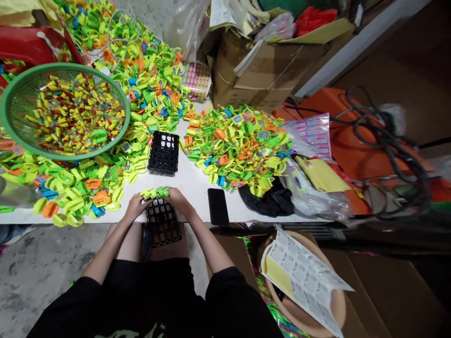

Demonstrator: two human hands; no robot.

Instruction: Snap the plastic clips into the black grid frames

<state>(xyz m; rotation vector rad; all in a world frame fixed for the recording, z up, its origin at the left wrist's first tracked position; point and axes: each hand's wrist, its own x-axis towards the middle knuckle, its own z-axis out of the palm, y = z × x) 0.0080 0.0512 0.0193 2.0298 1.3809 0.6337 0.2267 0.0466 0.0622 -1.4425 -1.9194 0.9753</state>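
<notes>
Both hands are at the far end of a black plastic grid tray point(164, 226), which tilts down over the table's front edge toward my lap. My left hand point(135, 206) is closed at its far left corner. On the far right corner, my right hand point(179, 201) has its fingers curled in. A row of small yellow-green plastic pieces point(155, 192) lies along the far end, between the hands; the fingertips touch the outer ones. Just beyond stands a stack of similar black grid trays point(163, 157), with a few white squares showing through.
Heaps of bright plastic pieces point(236, 145) cover the table on both sides. A green basket point(121, 136) of small yellow-and-red parts is at left. A phone point(218, 206) lies right of my hands, near a black bag point(269, 202). Behind stands a cardboard box point(264, 70).
</notes>
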